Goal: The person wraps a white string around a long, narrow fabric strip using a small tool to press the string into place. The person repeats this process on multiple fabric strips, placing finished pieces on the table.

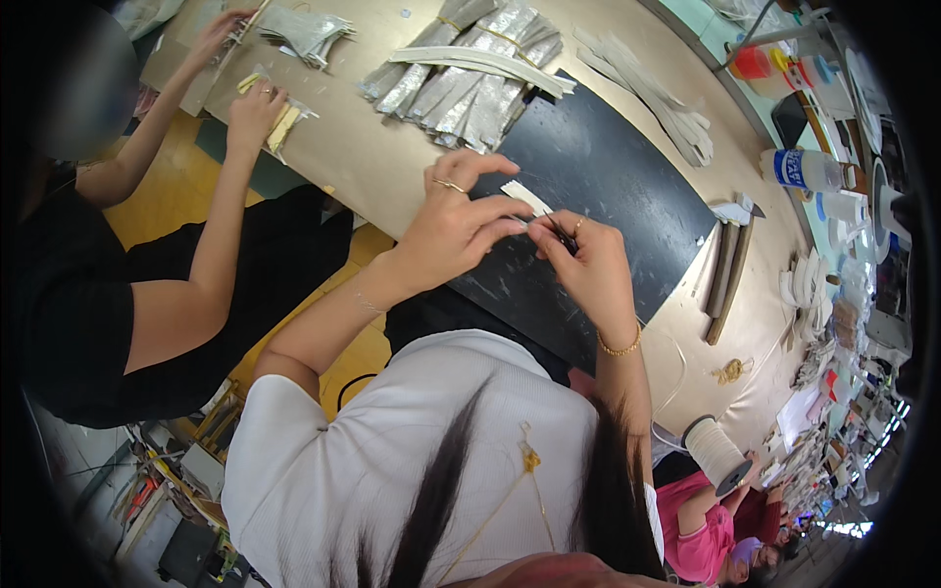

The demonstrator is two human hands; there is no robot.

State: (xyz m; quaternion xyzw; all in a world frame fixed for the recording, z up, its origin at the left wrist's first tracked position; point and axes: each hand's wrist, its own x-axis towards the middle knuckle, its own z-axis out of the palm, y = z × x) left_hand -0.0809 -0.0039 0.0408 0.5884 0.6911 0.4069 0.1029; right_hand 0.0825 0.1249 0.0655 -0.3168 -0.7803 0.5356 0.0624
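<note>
Strip, short and pale, lay between both hands over the dark mat. From my remote post I saw the right hand pinched around a dark tool; the left hand had thumb and forefinger nearly together, their hold unclear. I judged it fine work at the strip's end; the next move called for steadiness.

1. Clear bottle, blue label, lying on its side at right.
2. Red-topped container, upper right.
3. Dark flat object between them.
4. Spool of white cord, tilted, lower right.
5. Person in pink below spool.
</note>
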